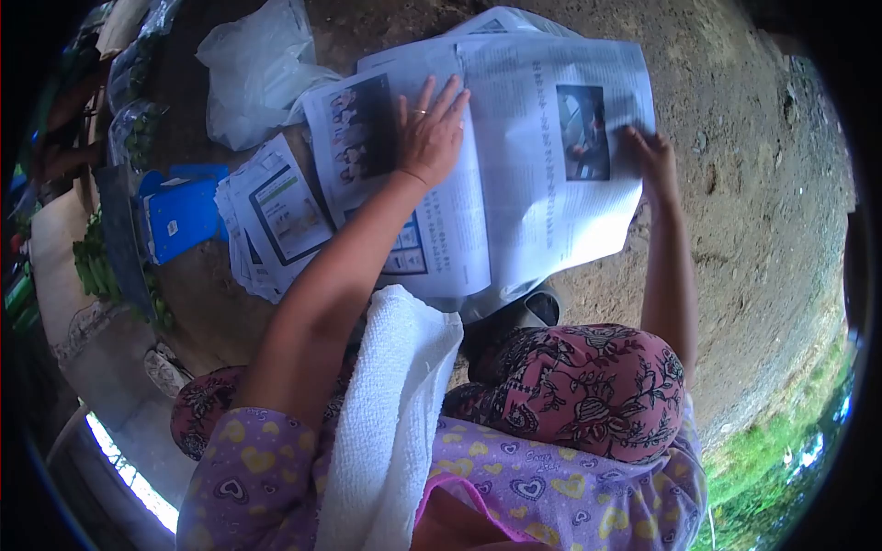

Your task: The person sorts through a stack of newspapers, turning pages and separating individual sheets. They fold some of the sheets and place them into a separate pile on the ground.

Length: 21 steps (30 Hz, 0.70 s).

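Observation:
An opened newspaper (519, 165) is spread in front of my knees, with printed columns and photos on both pages. My left hand (434, 133) lies flat on its left page near the fold, fingers stretched out, a ring on one finger. At the paper's right edge my right hand (654, 158) pinches the margin between thumb and fingers. More newspaper sheets (501, 20) show beneath and behind the spread. Just left of it, partly under my left forearm, is a stack of cut paper sheets (276, 207).
A blue plastic container (184, 220) stands on the left. Behind the stack lies a translucent plastic bag (262, 73). Green produce (96, 262) and wrapped bundles line the far left. Bare earth ground (744, 211) extends right, with grass (781, 468) at lower right. A white towel (390, 404) hangs over me.

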Available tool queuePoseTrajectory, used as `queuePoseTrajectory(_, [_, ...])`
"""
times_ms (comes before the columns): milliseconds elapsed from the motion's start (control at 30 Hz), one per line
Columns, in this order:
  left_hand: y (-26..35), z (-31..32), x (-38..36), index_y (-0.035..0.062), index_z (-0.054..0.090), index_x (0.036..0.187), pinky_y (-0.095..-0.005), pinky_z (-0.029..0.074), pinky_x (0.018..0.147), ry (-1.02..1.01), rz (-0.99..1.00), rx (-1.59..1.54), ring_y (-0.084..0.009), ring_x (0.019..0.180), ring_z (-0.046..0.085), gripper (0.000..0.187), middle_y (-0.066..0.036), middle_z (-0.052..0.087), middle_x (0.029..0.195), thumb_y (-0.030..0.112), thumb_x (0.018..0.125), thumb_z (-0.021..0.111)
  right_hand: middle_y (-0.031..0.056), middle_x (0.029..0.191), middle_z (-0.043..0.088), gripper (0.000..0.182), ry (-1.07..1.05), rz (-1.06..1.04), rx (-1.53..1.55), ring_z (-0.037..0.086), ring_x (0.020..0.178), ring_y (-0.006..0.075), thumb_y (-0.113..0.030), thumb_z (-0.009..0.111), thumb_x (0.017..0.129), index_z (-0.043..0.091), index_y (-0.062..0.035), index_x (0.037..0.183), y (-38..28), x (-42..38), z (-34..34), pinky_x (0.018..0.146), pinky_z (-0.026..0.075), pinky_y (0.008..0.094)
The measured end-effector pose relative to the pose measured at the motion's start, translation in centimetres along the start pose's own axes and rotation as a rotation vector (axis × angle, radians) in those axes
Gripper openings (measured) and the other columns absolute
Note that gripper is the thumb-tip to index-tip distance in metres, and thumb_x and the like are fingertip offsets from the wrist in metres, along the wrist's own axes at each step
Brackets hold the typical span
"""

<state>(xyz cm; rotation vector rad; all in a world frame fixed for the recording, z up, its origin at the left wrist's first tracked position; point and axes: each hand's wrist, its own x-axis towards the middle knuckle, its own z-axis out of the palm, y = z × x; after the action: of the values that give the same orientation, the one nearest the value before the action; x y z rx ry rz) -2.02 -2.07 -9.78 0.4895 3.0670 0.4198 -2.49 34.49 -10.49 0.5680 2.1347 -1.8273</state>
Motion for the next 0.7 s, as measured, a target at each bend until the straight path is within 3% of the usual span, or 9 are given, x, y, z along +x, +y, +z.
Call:
queuePoseTrajectory(133, [-0.8, 1.8, 0.1, 0.0195, 0.046, 0.134, -0.0610, 0.015, 0.108, -0.024, -0.065, 0.047, -0.0265, 0.139, 0.020, 0.048, 0.002, 0.029, 0.149, 0.026, 0.086, 0.053, 0.0157, 0.101, 0.064, 0.057, -0.068, 0.147, 0.181, 0.064, 0.089, 0.0214, -0.037, 0.070, 0.082, 0.055, 0.0073, 0.114, -2.3, 6.3, -0.2, 0.076, 0.054, 0.0319])
queuePoseTrajectory(233, [-0.4, 1.9, 0.3, 0.0204, 0.042, 0.137, -0.0606, 0.013, 0.109, -0.055, -0.078, 0.087, -0.0256, 0.140, 0.018, 0.053, 0.003, 0.026, 0.150, 0.031, 0.086, 0.052, 0.0158, 0.103, 0.064, 0.056, -0.032, 0.214, 0.116, 0.064, 0.088, 0.0206, -0.038, 0.068, 0.084, 0.055, 0.0074, 0.114, -4.2, 7.6, 0.6, 0.074, 0.054, 0.0321])
queuePoseTrajectory(267, [-0.3, 1.7, 0.3, 0.0201, 0.041, 0.137, -0.0608, 0.013, 0.108, -0.073, -0.081, 0.087, -0.0257, 0.140, 0.018, 0.055, 0.003, 0.026, 0.150, 0.032, 0.085, 0.052, 0.0154, 0.104, 0.063, 0.054, -0.142, 0.161, 0.077, 0.063, 0.087, 0.0185, -0.037, 0.065, 0.087, 0.055, 0.0078, 0.115, -2.0, 9.8, -0.6, 0.075, 0.052, 0.0302])
queuePoseTrajectory(400, [0.0, -0.2, 2.1, 0.0181, 0.036, 0.140, -0.0619, 0.014, 0.107, -0.149, -0.101, -0.039, -0.0262, 0.139, 0.019, 0.061, 0.003, 0.026, 0.150, 0.033, 0.083, 0.052, 0.0120, 0.099, 0.065, 0.049, 0.034, 0.096, -0.021, 0.061, 0.086, 0.0148, -0.032, 0.065, 0.088, 0.056, 0.0079, 0.114, -1.1, 9.4, 0.9, 0.077, 0.049, 0.0243])
queuePoseTrajectory(500, [-0.2, 1.0, 2.3, 0.0170, 0.033, 0.142, -0.0622, 0.013, 0.107, -0.085, -0.074, 0.010, -0.0259, 0.139, 0.020, 0.061, 0.003, 0.025, 0.150, 0.032, 0.085, 0.048, 0.0118, 0.097, 0.065, 0.045, 0.046, 0.069, 0.098, 0.061, 0.086, 0.0147, -0.029, 0.064, 0.088, 0.058, 0.0078, 0.113, 1.5, 8.9, 0.9, 0.078, 0.049, 0.0253])
queuePoseTrajectory(700, [-0.6, 2.0, 2.4, 0.0185, 0.028, 0.145, -0.0627, 0.011, 0.108, -0.132, -0.093, 0.165, -0.0250, 0.141, 0.013, 0.061, 0.004, 0.018, 0.153, 0.031, 0.087, 0.041, 0.0136, 0.105, 0.065, 0.045, 0.281, 0.174, -0.064, 0.062, 0.094, 0.0171, -0.026, 0.064, 0.089, 0.056, 0.0079, 0.118, 1.2, 4.3, 2.6, 0.082, 0.048, 0.0252])
